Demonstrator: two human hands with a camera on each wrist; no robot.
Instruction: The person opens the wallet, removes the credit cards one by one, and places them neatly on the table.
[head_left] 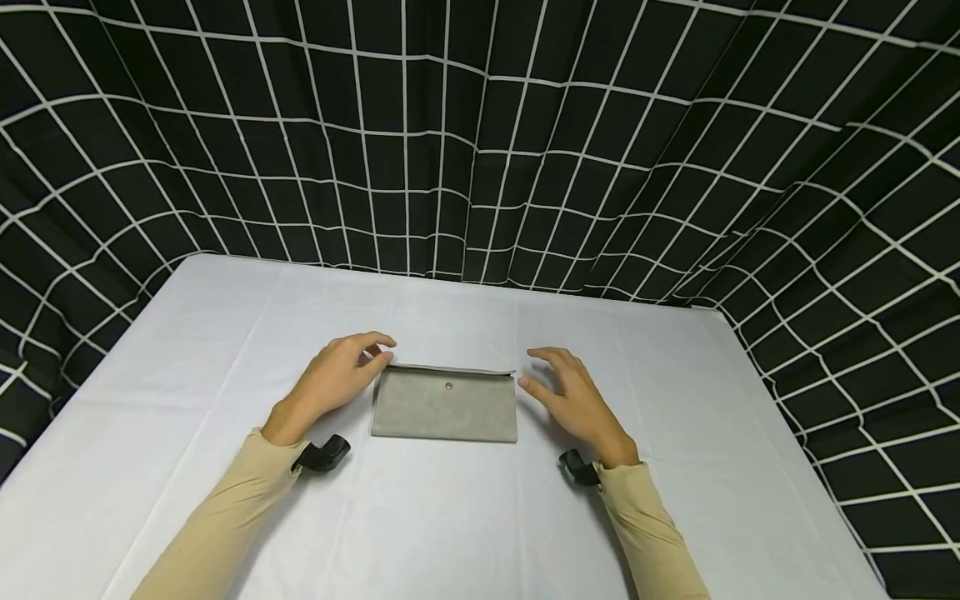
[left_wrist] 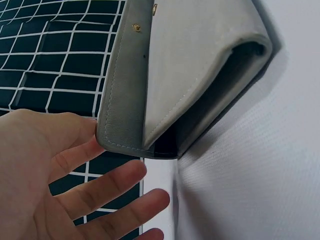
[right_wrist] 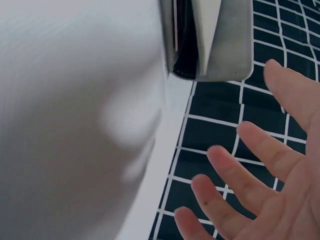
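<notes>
Tan sleeves reach up from the bottom of my head feed, each wrist carrying a black wrist camera. Both hands are at the far end of those arms, apart from each other, one per end of a grey wallet. Wallet is lying on the white table, roughly mid-frame, long side across, brass stud facing up on its front panel. Flap is up along the far edge; I see stitching and another brass fitting on its inner face. Dark gap shows at the wallet's side.

Left hand: thumb and index right at the flap's left corner, gap between their tips, other fingers spread. Can't tell from my feeds if skin touches the flap. Right hand: just beside the right end, fingers loosely spread, holding nothing. Black curtain, white grid, behind the table.
</notes>
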